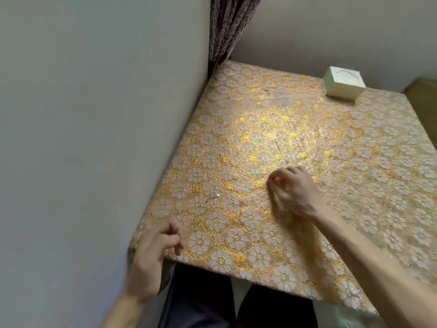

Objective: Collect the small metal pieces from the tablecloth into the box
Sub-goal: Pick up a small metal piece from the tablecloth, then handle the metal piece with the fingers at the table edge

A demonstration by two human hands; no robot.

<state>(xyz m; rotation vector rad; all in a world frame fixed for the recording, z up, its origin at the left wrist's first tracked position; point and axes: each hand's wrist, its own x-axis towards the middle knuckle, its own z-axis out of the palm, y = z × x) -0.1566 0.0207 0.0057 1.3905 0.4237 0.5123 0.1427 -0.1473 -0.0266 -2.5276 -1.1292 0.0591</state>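
Observation:
A gold and white flowered tablecloth (307, 129) covers the table. One small shiny metal piece (217, 194) lies on it left of centre. My right hand (293, 190) hovers over the middle of the cloth with fingers curled and fingertips pinched together; motion blur hides whether a piece sits between them. My left hand (153, 252) hangs over the near left corner, fingers loosely curled, holding nothing. A small cream box (343, 84) stands at the far right edge, apart from both hands.
A grey wall (94, 138) runs along the table's left side. A dark patterned curtain (231, 27) hangs at the far corner. My legs in dark trousers (201, 304) are under the near edge.

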